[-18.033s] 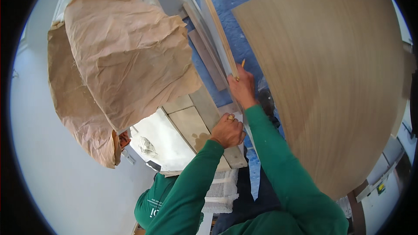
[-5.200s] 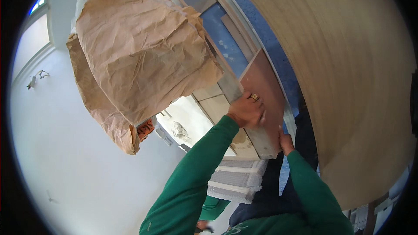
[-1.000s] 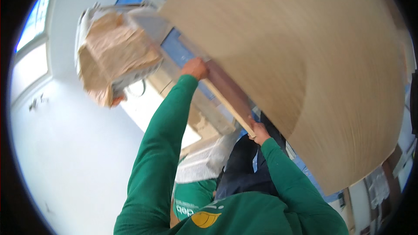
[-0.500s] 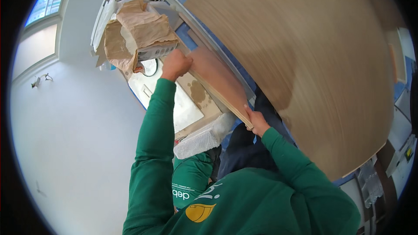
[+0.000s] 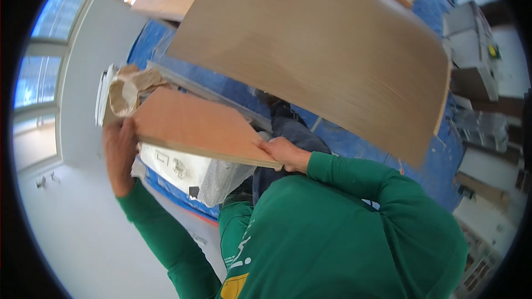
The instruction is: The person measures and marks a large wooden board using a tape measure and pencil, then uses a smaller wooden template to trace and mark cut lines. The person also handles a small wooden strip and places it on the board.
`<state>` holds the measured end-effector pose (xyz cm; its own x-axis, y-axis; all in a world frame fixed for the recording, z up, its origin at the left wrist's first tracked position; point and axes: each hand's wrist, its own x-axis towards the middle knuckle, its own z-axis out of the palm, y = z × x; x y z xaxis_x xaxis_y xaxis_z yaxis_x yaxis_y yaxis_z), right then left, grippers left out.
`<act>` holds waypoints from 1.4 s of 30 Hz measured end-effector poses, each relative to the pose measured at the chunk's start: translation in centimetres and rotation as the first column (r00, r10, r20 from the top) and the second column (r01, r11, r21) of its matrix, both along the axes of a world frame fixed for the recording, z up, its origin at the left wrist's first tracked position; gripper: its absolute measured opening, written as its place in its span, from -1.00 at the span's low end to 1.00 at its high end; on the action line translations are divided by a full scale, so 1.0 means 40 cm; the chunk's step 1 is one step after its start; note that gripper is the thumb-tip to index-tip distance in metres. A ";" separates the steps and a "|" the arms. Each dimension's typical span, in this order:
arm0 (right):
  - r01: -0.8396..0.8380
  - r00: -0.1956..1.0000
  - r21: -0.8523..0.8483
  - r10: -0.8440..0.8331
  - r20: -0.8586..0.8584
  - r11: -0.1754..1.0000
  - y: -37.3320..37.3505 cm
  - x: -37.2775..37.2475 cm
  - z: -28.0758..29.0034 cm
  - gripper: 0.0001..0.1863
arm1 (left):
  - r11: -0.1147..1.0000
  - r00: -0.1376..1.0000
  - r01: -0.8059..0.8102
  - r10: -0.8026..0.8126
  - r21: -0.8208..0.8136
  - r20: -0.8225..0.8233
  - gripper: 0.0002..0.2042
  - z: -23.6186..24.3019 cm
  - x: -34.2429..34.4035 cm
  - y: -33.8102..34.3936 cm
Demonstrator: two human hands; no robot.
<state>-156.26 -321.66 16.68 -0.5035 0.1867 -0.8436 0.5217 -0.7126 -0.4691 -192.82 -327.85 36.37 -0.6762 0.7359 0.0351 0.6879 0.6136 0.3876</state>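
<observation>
Between my hands is a plywood board (image 5: 191,119) with a reddish-brown face and a pale layered edge toward me. My left hand (image 5: 119,147) grips its left end, the fingers closed on the corner. At the right end my right hand (image 5: 285,154) has the corner clasped, with the thumb on top. Under the board, partly hidden by it, lie a white panel (image 5: 180,167) and a roll of bubble wrap (image 5: 221,182). Crumpled brown paper (image 5: 138,86) sits just past the board's far left end.
A large wood-grain sheet (image 5: 310,50) spans the area ahead. Blue covering (image 5: 366,127) lies on the floor below it. To the left are a white wall (image 5: 61,210) and windows (image 5: 44,86). Cabinet-like boxes (image 5: 471,50) and wrapped goods (image 5: 482,127) stand at the right.
The plywood board has been lifted off the stack and swung across in front of me, both hands still on it. My view has turned, so the large sheet now runs across the top.
</observation>
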 end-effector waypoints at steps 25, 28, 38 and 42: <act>0.100 0.593 0.980 -0.801 0.082 0.173 0.223 1.393 -0.225 -0.42 | 0.936 -0.004 0.036 -0.351 0.351 0.936 -0.45 -0.674 1.219 0.491; 0.176 0.530 0.927 -0.825 0.195 0.332 0.303 1.539 -0.266 -0.42 | 0.966 -0.035 0.099 -0.235 0.237 0.971 -0.43 -0.792 1.403 0.592; 0.301 0.480 0.926 -0.875 0.061 0.229 0.256 1.784 -0.628 -0.35 | 0.943 -0.126 -0.288 0.137 -0.169 0.982 -0.55 -1.101 1.693 0.605; 0.229 0.434 0.947 -0.895 0.106 0.224 0.258 1.851 -0.653 -0.35 | 0.936 -0.307 -0.326 0.023 -0.129 0.951 -0.46 -1.098 1.899 0.485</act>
<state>-82.24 -311.34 -9.44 0.5595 0.8183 -0.1315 0.4716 -0.4448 -0.7614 -116.86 -308.46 -7.55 -0.0638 0.6609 -0.7477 -0.7582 0.4551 0.4669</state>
